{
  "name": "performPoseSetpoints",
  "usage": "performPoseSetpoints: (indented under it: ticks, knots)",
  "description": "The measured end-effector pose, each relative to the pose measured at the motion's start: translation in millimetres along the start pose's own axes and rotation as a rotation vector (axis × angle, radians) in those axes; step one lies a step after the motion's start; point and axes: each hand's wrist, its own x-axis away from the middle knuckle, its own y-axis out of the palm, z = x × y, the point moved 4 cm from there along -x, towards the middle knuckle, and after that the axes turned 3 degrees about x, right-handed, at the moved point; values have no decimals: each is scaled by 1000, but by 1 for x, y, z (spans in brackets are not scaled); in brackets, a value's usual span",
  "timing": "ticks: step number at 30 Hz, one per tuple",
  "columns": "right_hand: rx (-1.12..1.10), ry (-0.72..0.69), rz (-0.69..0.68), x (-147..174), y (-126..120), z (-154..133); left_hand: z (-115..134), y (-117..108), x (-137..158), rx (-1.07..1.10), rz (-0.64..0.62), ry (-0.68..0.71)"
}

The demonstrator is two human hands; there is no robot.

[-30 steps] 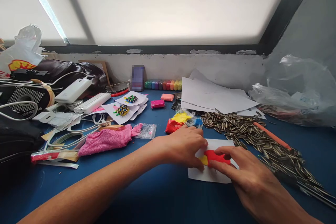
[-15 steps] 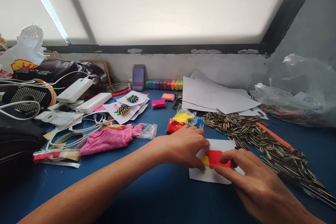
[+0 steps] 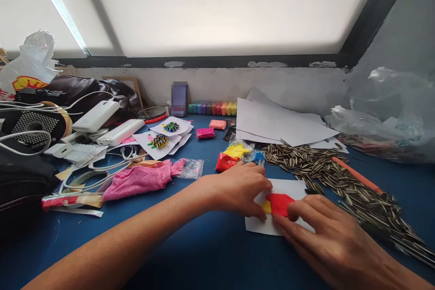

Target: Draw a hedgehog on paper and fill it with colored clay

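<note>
A white sheet of paper [image 3: 261,225] lies in front of me with a flattened piece of red modelling clay [image 3: 280,204] on it. Against the clay's left end sits a smaller yellow piece of clay [image 3: 267,207]. My left hand [image 3: 241,188] rests on the paper's left side, thumb and forefinger spread apart beside the yellow piece. On the other side, my right hand [image 3: 326,231] has its thumb and bent forefinger at the right end of the red clay, pressing that edge between them. Its fingers hide part of the clay.
Striped sunflower seeds [image 3: 316,167] are heaped to the right, with an orange stick [image 3: 356,174] on them. Red and yellow clay packs [image 3: 233,156] lie beyond my left hand. Farther back are paper sheets [image 3: 278,122]. A pink cloth [image 3: 139,181], cables and power banks [image 3: 120,132] crowd the left.
My right hand has shifted slightly, its thumb sliding left along the lower edge of the red clay and its fingers drawing closer together. My left hand stays in place.
</note>
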Motion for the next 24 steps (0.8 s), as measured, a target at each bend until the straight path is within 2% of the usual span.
performPoseSetpoints:
  ticks: [4, 8, 15, 20, 24]
  knots:
    - [41, -78, -22, 0, 0, -3, 0, 0, 0, -4, 0, 0]
    - [5, -63, -48, 0, 0, -4, 0, 0, 0, -9, 11, 11]
    - [-100, 170, 63, 4, -1, 9, -1, 3, -1, -11, 15, 18]
    - [-183, 204, 53, 2, 3, 5, -1, 2, -1, -7, 21, 25]
    - [-276, 314, -2, 1, 5, -1, -1, 2, -1, -16, 11, 23]
